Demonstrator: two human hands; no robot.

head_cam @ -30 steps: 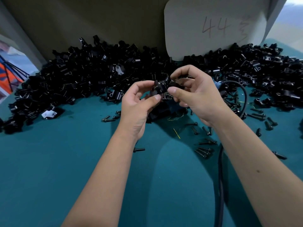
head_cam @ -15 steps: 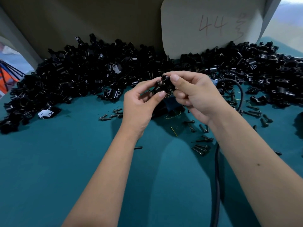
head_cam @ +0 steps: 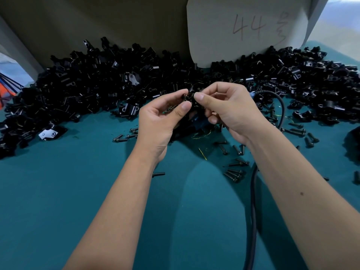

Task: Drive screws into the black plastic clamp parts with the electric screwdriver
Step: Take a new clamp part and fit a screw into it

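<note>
Both hands meet above the teal table, in front of the pile of black clamp parts [head_cam: 93,88]. My left hand [head_cam: 159,121] pinches a small black clamp part [head_cam: 191,99] between thumb and forefinger. My right hand [head_cam: 231,112] pinches the same part from the right with thumb and forefinger. A screw seems to lie across my left fingers, but it is hard to make out. A dark blue-black object [head_cam: 194,125], perhaps the electric screwdriver, lies on the table under the hands, mostly hidden.
Loose black screws [head_cam: 235,168] lie scattered on the teal table [head_cam: 58,191] under and right of my right wrist. A black cable [head_cam: 253,201] runs from the bottom edge up past my right forearm. A card marked "44" [head_cam: 247,28] leans on the back wall.
The hands have turned the clamp part between the fingertips and drawn closer together. The pinch has moved slightly lower and left in view.
</note>
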